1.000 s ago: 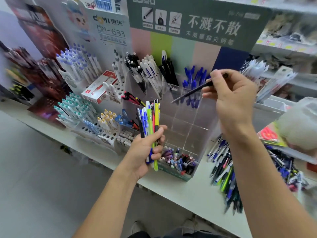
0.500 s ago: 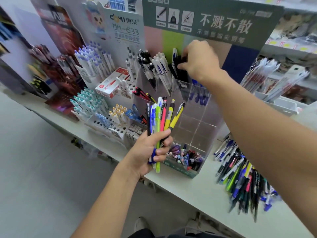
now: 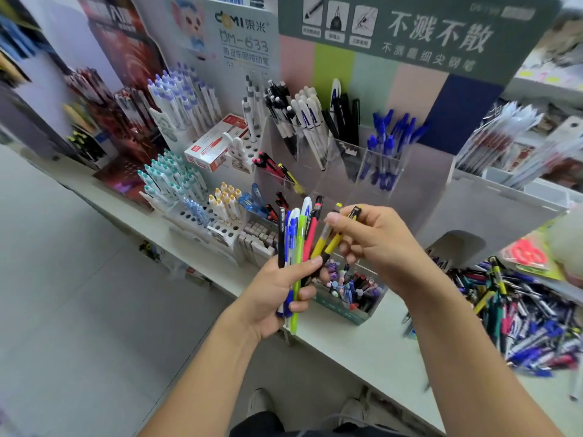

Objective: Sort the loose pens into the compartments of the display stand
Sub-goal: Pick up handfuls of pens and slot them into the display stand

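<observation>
head view: the right hand (image 3: 375, 244), which half a second ago reached up to the black-pen compartment at the back of the clear acrylic display stand (image 3: 429, 190), has come back down empty of that black pen and now pinches the top of a yellow-barrelled pen with a black clip (image 3: 337, 238). that pen is in the fanned bunch of mixed pens (image 3: 296, 241) gripped upright in the left hand (image 3: 277, 294), fingers curled round the barrels, in front of the stand. judged from this, one pen is filed and the next is being drawn out. two yellow-and-black pens (image 3: 288, 175) already lie in a left-hand compartment, a likely destination. a heap of loose pens (image 3: 520, 313) waits on the white table (image 3: 362, 345) toward its right end.
</observation>
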